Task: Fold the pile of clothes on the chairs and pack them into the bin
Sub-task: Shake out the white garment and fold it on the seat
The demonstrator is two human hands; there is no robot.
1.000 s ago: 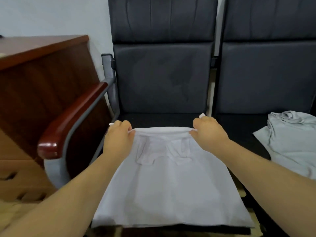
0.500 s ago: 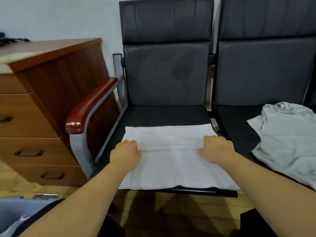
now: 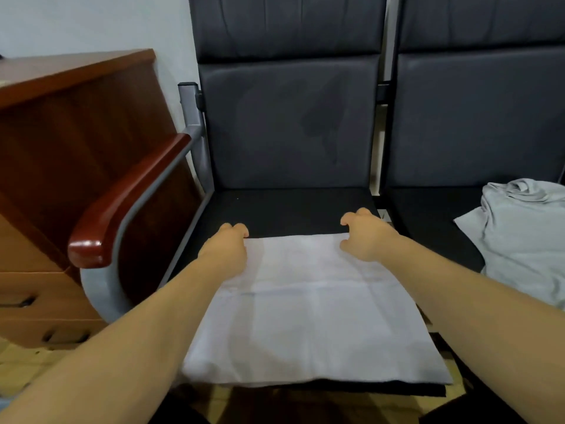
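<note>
**Figure: Both hands at the far corners of a part-folded white garment**

Head view. A white garment (image 3: 312, 316) lies flat on the seat of the left chair (image 3: 290, 206). It is folded to a rough rectangle, with a faint crease running across its middle. Its near edge reaches almost to the front lip of the seat.

The left hand (image 3: 224, 247) sits at the far left corner and the right hand (image 3: 367, 237) at the far right corner, both with curled fingers. The corners lie under or against the hands. It cannot be told whether the fingers pinch the cloth or only rest on it.

A grey garment (image 3: 526, 240) lies crumpled and unfolded on the seat of the right chair (image 3: 428, 215), well apart from the white one. A red-brown armrest (image 3: 122, 203) and a wooden cabinet (image 3: 76, 142) stand to the left. The bin is not in view.

Judged stage: the white garment appears mid-fold, and the likely next fold would bring the far edge toward the near one.

Risks from here:
- If only the top layer is caught at a corner, the lower layers would stay behind and the fold would open.
- Unequal travel of the two hands would skew the rectangle.
- The cloth looks thin and limp, so it may bunch instead of creasing cleanly.
- The near edge lies close to the seat lip, so a drag toward the person could slide the piece off onto the floor.
</note>
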